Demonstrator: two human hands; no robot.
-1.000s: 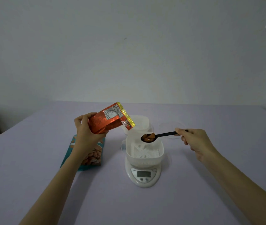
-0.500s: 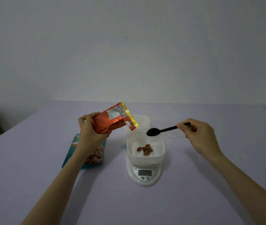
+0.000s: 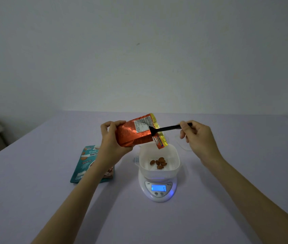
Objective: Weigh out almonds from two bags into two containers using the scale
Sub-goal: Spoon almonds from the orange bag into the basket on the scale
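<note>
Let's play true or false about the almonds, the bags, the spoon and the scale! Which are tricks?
1. The left hand holds the orange bag. True.
2. Almonds lie in the white container on the scale. True.
3. The black spoon lies inside the white container. False: the right hand pinches it, its tip at the orange bag's mouth.
4. The teal bag stands on the scale. False: it lies flat on the table, left of the scale.
</note>
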